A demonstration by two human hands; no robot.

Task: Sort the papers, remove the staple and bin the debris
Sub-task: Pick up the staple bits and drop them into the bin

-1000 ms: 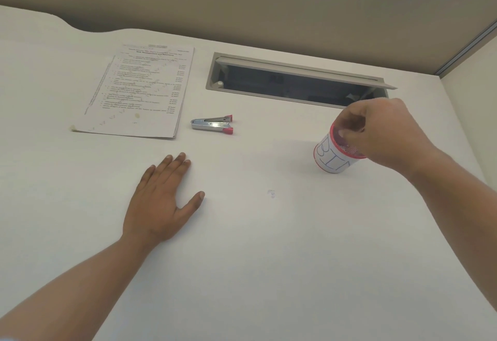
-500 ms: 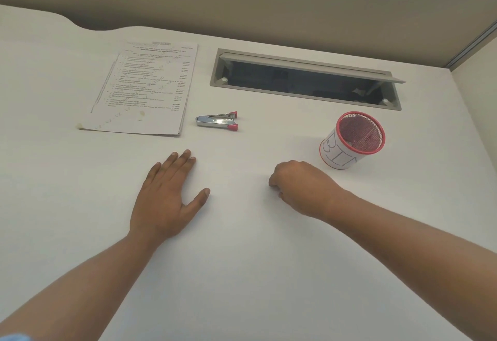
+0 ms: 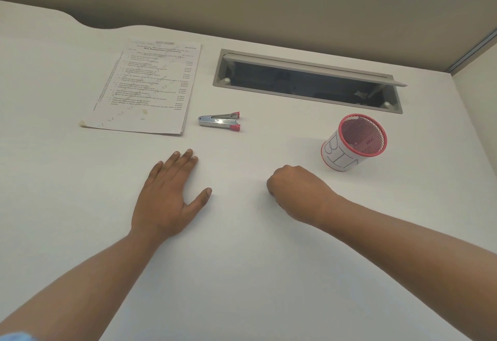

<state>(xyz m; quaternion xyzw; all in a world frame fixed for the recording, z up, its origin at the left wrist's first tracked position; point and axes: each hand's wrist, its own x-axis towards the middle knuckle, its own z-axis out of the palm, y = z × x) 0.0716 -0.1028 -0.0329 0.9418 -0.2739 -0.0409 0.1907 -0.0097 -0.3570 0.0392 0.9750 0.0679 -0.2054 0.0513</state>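
Note:
A stack of printed papers (image 3: 145,90) lies flat at the back left of the white desk (image 3: 242,273). Just right of it rests a metal staple remover (image 3: 219,122) with red handle tips. A red mesh cup labelled "BIN" (image 3: 347,157) stands at the right. My left hand (image 3: 168,195) lies flat on the desk, palm down, fingers apart, holding nothing. My right hand (image 3: 295,192) rests on the desk left of and nearer than the bin, fingers curled under with the tips against the surface. Whatever is under or between those fingertips is hidden.
An open grey cable slot (image 3: 219,71) with a raised flap is sunk into the desk behind the bin. A beige partition wall (image 3: 269,4) runs along the back, and a side panel (image 3: 478,104) closes off the right.
My right hand has left the bin's rim and come down left onto the desk, covering the spot where a tiny speck lay. Since half a second ago it has barely moved. The left hand has stayed put.

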